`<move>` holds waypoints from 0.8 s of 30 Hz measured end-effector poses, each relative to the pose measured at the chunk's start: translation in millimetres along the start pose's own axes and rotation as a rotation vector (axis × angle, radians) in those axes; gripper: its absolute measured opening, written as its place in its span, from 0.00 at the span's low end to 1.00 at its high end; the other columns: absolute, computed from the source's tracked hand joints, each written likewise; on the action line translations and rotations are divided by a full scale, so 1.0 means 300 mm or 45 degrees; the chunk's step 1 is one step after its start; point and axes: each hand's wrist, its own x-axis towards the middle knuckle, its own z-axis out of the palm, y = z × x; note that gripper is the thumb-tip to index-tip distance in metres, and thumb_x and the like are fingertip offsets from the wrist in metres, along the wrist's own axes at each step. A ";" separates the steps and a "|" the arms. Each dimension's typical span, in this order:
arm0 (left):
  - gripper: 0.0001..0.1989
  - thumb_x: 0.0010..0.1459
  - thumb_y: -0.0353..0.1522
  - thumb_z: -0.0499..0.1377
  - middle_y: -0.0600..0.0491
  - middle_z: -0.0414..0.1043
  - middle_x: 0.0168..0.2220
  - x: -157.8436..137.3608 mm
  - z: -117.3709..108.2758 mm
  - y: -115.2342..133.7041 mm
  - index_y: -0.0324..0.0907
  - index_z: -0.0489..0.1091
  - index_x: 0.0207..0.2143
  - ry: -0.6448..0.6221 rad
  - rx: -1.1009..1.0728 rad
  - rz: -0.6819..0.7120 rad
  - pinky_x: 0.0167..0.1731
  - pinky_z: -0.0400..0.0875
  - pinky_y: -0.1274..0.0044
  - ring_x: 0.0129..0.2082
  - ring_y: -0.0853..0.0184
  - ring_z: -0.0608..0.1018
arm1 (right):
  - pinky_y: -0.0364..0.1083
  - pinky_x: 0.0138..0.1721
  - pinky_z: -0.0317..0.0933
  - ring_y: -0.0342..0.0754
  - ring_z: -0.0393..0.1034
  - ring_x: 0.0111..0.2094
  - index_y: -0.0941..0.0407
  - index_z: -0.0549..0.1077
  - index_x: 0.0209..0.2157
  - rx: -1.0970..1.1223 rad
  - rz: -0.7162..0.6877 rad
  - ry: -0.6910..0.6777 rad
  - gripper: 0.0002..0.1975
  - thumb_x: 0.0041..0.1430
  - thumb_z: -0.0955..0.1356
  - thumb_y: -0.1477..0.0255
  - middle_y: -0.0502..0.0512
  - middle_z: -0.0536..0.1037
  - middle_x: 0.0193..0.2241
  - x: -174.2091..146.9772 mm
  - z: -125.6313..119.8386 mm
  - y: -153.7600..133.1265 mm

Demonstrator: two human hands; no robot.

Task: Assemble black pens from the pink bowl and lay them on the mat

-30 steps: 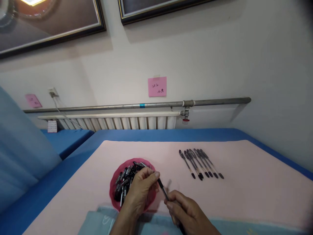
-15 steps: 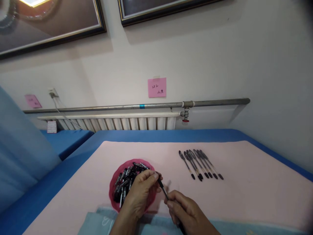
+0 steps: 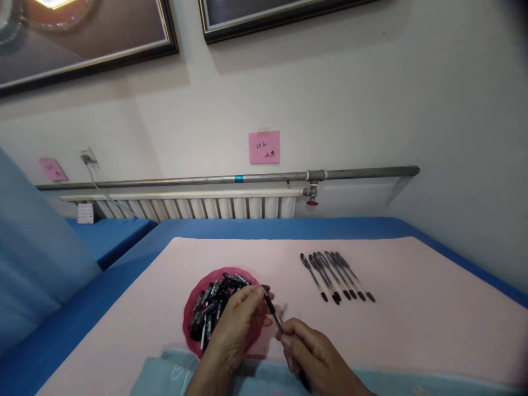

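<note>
Between my two hands runs a pen [image 3: 274, 313] with a clear barrel and a black grip section, slanting down to the right. My left hand [image 3: 241, 319] is closed at its upper end, thumb and fingers pinched near the tip; a small dark piece shows at the fingertips, too small to make out. My right hand [image 3: 311, 352] is wrapped round the barrel, and the pen's dark lower end sticks out beneath it. Behind my left hand stands a pink scalloped bowl [image 3: 187, 313], partly covered by it, holding a heap of black pen parts [image 3: 210, 302].
Several black-capped pens [image 3: 336, 278] lie side by side on the pink sheet [image 3: 412, 308], right of the bowl. A light blue cloth [image 3: 160, 374] lies along the near edge. A radiator [image 3: 206, 208] and a pipe [image 3: 358, 174] run along the wall behind the blue bed surface [image 3: 272, 228].
Both hands stay almost in place on the pen. My left fingertips have shifted up slightly and a little more of the pen's tip end shows beside them.
</note>
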 end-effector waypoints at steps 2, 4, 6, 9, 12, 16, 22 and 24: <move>0.17 0.45 0.42 0.64 0.51 0.72 0.31 0.002 0.000 -0.006 0.38 0.70 0.30 0.014 0.011 0.030 0.27 0.65 0.79 0.26 0.72 0.71 | 0.41 0.25 0.53 0.41 0.58 0.20 0.55 0.62 0.24 -0.013 -0.019 -0.017 0.16 0.58 0.60 0.57 0.45 0.65 0.17 0.000 0.000 0.003; 0.15 0.44 0.41 0.64 0.52 0.71 0.26 0.003 -0.002 -0.011 0.37 0.68 0.25 0.012 0.041 0.075 0.26 0.63 0.80 0.23 0.74 0.70 | 0.41 0.25 0.53 0.41 0.58 0.20 0.55 0.62 0.25 -0.006 -0.015 -0.037 0.16 0.57 0.60 0.58 0.44 0.64 0.17 0.000 0.001 0.004; 0.14 0.44 0.38 0.65 0.53 0.70 0.24 0.002 -0.002 -0.010 0.36 0.68 0.24 -0.007 0.037 0.087 0.26 0.62 0.81 0.23 0.74 0.70 | 0.41 0.25 0.52 0.41 0.57 0.20 0.55 0.62 0.25 0.014 0.001 -0.042 0.15 0.57 0.60 0.58 0.44 0.64 0.16 0.000 0.002 0.002; 0.14 0.45 0.37 0.65 0.50 0.72 0.29 -0.001 0.002 -0.001 0.36 0.70 0.30 -0.018 -0.019 0.008 0.27 0.64 0.80 0.26 0.73 0.71 | 0.42 0.27 0.53 0.41 0.58 0.21 0.55 0.61 0.24 0.019 0.003 -0.018 0.15 0.58 0.59 0.59 0.45 0.65 0.17 0.000 0.001 -0.003; 0.17 0.47 0.40 0.63 0.49 0.72 0.33 0.000 0.004 0.001 0.37 0.70 0.35 0.023 -0.026 -0.013 0.28 0.65 0.79 0.28 0.71 0.72 | 0.42 0.28 0.54 0.41 0.59 0.21 0.55 0.61 0.24 -0.009 -0.014 -0.007 0.15 0.58 0.59 0.60 0.46 0.66 0.18 -0.001 0.000 -0.007; 0.13 0.46 0.37 0.64 0.53 0.69 0.25 0.005 -0.003 -0.003 0.36 0.67 0.26 0.006 -0.012 0.042 0.27 0.64 0.80 0.24 0.73 0.71 | 0.42 0.28 0.54 0.41 0.59 0.21 0.55 0.62 0.25 -0.011 -0.016 -0.034 0.13 0.59 0.59 0.62 0.46 0.66 0.18 -0.003 0.000 -0.006; 0.14 0.47 0.37 0.63 0.49 0.71 0.32 -0.001 0.001 -0.002 0.36 0.70 0.33 0.011 0.002 0.004 0.28 0.65 0.79 0.29 0.71 0.72 | 0.42 0.27 0.54 0.41 0.59 0.22 0.55 0.61 0.24 -0.029 -0.023 -0.015 0.15 0.59 0.58 0.62 0.46 0.66 0.18 -0.006 0.000 -0.004; 0.13 0.47 0.38 0.63 0.50 0.71 0.30 -0.001 0.003 -0.005 0.36 0.69 0.30 0.016 0.029 0.038 0.28 0.64 0.80 0.28 0.71 0.72 | 0.42 0.27 0.53 0.42 0.59 0.22 0.55 0.61 0.24 -0.043 -0.033 -0.018 0.14 0.59 0.58 0.61 0.46 0.65 0.18 -0.005 0.001 -0.001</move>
